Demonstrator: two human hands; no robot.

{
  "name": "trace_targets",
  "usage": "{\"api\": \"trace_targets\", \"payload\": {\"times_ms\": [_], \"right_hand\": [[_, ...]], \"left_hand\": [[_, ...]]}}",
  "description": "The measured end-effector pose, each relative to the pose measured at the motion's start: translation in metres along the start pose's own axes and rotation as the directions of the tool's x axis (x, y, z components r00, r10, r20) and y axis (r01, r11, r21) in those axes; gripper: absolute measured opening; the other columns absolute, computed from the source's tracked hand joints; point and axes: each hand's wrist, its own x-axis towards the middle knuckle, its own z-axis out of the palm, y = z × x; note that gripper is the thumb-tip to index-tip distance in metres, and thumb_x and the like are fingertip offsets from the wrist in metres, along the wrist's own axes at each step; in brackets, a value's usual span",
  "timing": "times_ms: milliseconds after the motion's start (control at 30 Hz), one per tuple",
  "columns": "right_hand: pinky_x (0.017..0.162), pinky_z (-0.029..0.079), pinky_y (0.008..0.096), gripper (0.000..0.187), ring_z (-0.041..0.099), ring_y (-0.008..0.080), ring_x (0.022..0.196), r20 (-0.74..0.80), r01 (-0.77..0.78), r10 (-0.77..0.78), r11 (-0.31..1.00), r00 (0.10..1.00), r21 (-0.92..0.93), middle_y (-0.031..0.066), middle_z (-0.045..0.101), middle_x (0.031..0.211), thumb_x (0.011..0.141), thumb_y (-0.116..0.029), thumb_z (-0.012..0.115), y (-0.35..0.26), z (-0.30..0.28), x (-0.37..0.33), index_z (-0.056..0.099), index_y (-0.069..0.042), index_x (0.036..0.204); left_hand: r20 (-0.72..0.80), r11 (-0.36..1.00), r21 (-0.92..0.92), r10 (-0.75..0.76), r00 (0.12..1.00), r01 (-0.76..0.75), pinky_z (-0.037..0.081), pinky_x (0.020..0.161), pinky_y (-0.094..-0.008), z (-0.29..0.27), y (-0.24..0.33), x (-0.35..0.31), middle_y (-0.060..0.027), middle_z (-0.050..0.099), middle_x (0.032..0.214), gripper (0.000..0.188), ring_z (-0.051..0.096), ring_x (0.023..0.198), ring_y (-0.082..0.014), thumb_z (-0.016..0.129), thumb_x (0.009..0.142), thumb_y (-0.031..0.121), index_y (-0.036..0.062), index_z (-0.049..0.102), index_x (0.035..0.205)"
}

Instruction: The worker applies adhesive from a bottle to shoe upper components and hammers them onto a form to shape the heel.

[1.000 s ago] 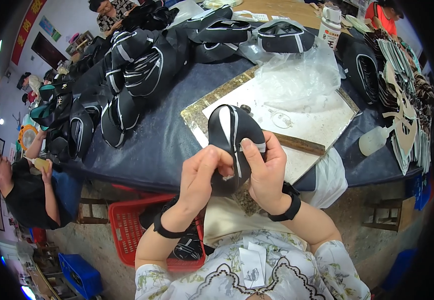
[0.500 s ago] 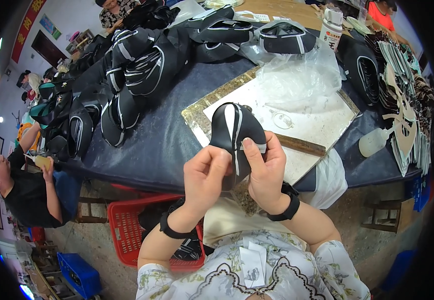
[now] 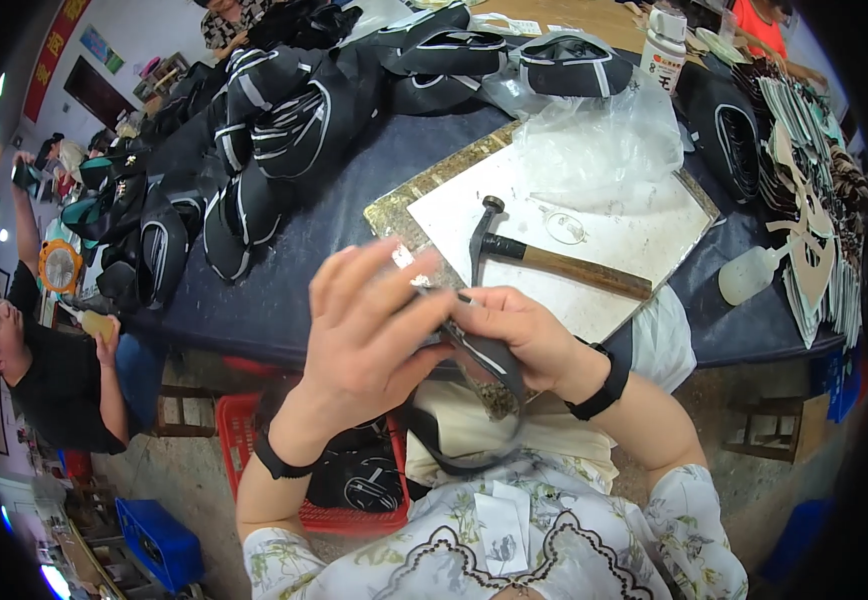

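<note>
My right hand (image 3: 529,335) pinches a black shoe upper (image 3: 491,350) with pale edging, just in front of the board. The piece is turned edge-on and its lower part hangs as a blurred loop above my lap. My left hand (image 3: 369,330) is raised beside it, fingers apart and slightly blurred, its thumb close to the upper; whether they touch, I cannot tell. Beyond my hands a hammer (image 3: 564,268) with a wooden handle lies on the white sheet of the board (image 3: 444,205). Crumpled clear plastic (image 3: 599,150) covers the sheet's far part.
Black uppers (image 3: 294,130) are heaped at the left and back. At the right stand a squeeze bottle (image 3: 746,280), a white bottle (image 3: 663,50) and stacked cut pieces (image 3: 804,220). A red basket (image 3: 239,425) is below the table edge. A co-worker (image 3: 44,360) sits left, holding a bottle.
My left hand has let go of the upper and moved up and left, fingers spreading. The upper has turned and dropped nearer me in my right hand, uncovering the hammer head.
</note>
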Motion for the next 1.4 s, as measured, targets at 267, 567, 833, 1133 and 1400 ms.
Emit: {"api": "trace_targets", "payload": {"times_ms": [267,567,833,1133,1400], "right_hand": [[0.072,0.052,0.0294,0.032,0.062,0.015,0.088,-0.298,-0.044,-0.214,0.741,0.93,-0.67,0.0103,0.065,0.1,0.095,-0.031,0.054,-0.003,-0.003,-0.019,0.06,-0.001,0.102],[0.067,0.049,0.0223,0.022,0.062,0.0103,0.078,-0.29,-0.25,0.085,0.759,0.953,-0.602,0.0084,0.066,0.088,0.082,0.005,0.056,0.016,-0.032,-0.047,0.059,0.006,0.104],[0.07,0.049,0.0195,0.018,0.059,0.005,0.077,-0.318,-0.227,0.001,0.701,0.948,-0.676,0.0047,0.066,0.09,0.089,-0.002,0.057,0.013,-0.04,-0.052,0.061,0.005,0.105],[0.055,0.043,0.0192,0.014,0.054,0.0035,0.062,-0.264,-0.128,-0.107,0.667,0.958,-0.734,0.0003,0.063,0.072,0.087,-0.01,0.062,0.01,-0.024,-0.045,0.065,0.004,0.089],[0.102,0.035,0.0342,0.074,0.045,0.0197,0.121,0.221,0.36,-0.33,0.458,0.918,-0.812,0.0115,0.051,0.126,0.078,-0.029,0.075,-0.013,-0.015,-0.033,0.039,0.0,0.137]], "left_hand": [[0.531,0.798,-0.196,-0.402,0.746,0.57,0.046,0.058,-0.0362,0.013,0.003,-0.016,-0.019,0.061,0.071,0.006,0.059,0.065,-0.0361,0.063,0.081,0.006,0.0002,0.063,0.083],[0.906,0.205,-0.332,-0.204,0.372,0.921,0.046,0.065,-0.0229,0.038,-0.012,-0.038,-0.0012,0.064,0.076,0.01,0.055,0.071,-0.0048,0.059,0.089,0.005,-0.0035,0.063,0.09],[0.923,0.025,-0.351,-0.159,0.35,0.936,0.044,0.069,-0.0192,0.053,-0.015,-0.051,0.0025,0.063,0.081,0.009,0.054,0.075,-0.0027,0.057,0.09,0.003,-0.0037,0.063,0.092],[0.904,-0.064,-0.413,-0.152,0.4,0.909,0.044,0.065,-0.0217,0.051,-0.007,-0.043,-0.0007,0.063,0.081,0.009,0.054,0.073,-0.0051,0.058,0.089,0.005,-0.002,0.063,0.091],[0.336,0.783,-0.496,-0.224,0.915,0.374,0.043,0.062,-0.0303,0.023,0.007,-0.018,-0.0029,0.054,0.068,0.019,0.054,0.067,-0.0196,0.069,0.075,0.0,0.0074,0.07,0.093]]}}
